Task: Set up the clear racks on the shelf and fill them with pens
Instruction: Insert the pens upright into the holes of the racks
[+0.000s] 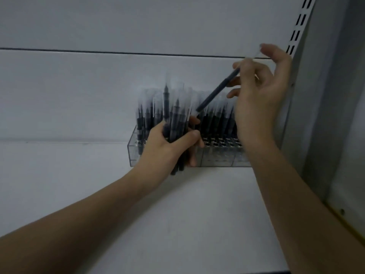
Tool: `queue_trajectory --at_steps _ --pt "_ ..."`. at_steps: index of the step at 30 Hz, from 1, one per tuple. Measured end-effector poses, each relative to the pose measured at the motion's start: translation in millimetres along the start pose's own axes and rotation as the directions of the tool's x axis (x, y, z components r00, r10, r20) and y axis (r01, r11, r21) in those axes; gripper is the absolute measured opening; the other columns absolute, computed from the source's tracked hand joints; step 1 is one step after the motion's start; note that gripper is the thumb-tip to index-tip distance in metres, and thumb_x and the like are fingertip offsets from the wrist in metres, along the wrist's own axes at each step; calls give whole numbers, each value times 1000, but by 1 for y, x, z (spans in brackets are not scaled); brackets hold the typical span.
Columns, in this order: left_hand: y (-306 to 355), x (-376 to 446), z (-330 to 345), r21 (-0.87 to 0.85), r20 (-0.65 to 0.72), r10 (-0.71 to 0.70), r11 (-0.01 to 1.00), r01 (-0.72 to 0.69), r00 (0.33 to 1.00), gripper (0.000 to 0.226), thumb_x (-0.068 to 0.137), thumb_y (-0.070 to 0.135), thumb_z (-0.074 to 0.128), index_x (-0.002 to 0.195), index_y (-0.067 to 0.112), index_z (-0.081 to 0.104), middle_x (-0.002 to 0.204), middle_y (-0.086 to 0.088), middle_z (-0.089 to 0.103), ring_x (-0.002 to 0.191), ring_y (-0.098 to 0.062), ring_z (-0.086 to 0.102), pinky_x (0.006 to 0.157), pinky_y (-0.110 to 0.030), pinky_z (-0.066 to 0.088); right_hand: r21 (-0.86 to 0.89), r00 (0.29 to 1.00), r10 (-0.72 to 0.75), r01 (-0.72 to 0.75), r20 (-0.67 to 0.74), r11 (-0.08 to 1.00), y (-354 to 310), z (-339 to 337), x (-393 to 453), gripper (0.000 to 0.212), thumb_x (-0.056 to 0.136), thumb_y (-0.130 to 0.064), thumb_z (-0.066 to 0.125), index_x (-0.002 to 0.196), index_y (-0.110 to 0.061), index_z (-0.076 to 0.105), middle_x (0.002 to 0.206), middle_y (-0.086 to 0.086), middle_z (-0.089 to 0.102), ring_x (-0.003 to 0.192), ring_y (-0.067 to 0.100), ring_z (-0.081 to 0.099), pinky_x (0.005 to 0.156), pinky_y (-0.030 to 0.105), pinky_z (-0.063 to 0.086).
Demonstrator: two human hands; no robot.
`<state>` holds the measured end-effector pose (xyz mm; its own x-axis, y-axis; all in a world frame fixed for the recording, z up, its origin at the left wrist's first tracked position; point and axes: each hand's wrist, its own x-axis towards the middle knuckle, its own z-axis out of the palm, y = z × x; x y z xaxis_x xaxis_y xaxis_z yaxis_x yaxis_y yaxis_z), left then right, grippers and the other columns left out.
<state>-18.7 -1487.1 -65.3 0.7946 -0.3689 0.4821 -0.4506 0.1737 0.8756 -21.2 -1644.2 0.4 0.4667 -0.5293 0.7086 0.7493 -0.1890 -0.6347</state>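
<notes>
The rack (217, 155) stands behind both hands, mostly filled. The left hand (169, 143) grips a bundle of pens (175, 123); the right hand (256, 91) pinches one pen (217, 91) above remaining gaps.

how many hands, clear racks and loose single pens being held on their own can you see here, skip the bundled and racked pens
hands: 2, the left hand gripping a bundle of pens, the right hand
clear rack: 1 on the shelf
single pen pinched by the right hand: 1
total: 4
</notes>
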Motion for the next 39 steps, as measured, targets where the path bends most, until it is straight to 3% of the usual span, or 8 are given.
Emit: queue_trajectory --at_steps 3,8,13,17,25,29,33,39 --pt "-3 0 3 -13 -58 26 1000 -26 998 13 96 9 59 108 4 59 73 -8 66 49 -29 53 41 -59 40 -80 991 -108 114 75 990 2 -4 -10 24 100 -9 54 122 -16 46 95 13 67 77 15 64 59 35 54" --pt "6 2 -1 -64 -211 85 993 -101 974 14 94 9 61 81 12 64 68 -12 64 45 -29 51 42 -51 42 -217 965 -118 171 236 961 4 -5 -21 25 101 -15 55 125 -21 49 97 2 66 85 14 65 71 43 57" --pt "12 7 -5 -131 -300 78 984 -122 951 11 96 2 55 104 10 58 79 -12 70 48 -28 55 50 -33 47 -275 936 -58 161 347 948 16 -5 -25 24 102 -19 54 125 -24 49 101 2 67 86 14 64 75 44 56" --pt "11 8 -6 -100 -244 100 987 -127 965 23 97 4 54 119 1 47 90 -16 72 49 -29 57 52 -35 49 -285 949 -11 106 315 953 15 -11 -19 24 100 -16 54 122 -26 48 97 3 65 83 17 65 72 45 58" --pt "13 9 -7 -124 -174 53 989 -75 983 17 96 3 56 109 -5 51 88 -12 72 49 -27 59 51 -35 51 -429 891 69 147 449 891 21 -12 -21 16 95 -13 62 109 -19 57 87 1 61 74 14 61 68 29 55" --pt "14 10 -9 -240 -167 -24 971 -17 986 16 95 3 57 110 -2 56 81 -13 65 52 -29 61 51 -34 52 -463 882 -46 289 468 838 22 -12 -18 3 94 -10 61 93 -11 64 95 -4 56 80 8 57 67 11 45" --pt "19 11 -10 -287 -48 -84 956 67 995 14 96 4 54 105 -3 61 79 -12 70 53 -27 62 52 -32 53 -422 902 -120 308 414 853 17 -10 -20 11 97 -16 60 106 -17 66 102 -6 55 77 10 55 67 14 43" --pt "19 8 -7 -235 74 -106 965 120 992 23 92 12 58 101 -8 62 63 -15 67 52 -28 60 52 -31 52 -161 851 113 -34 512 986 1 -4 -28 26 91 -21 69 114 -27 59 85 -6 67 70 15 61 63 28 55"
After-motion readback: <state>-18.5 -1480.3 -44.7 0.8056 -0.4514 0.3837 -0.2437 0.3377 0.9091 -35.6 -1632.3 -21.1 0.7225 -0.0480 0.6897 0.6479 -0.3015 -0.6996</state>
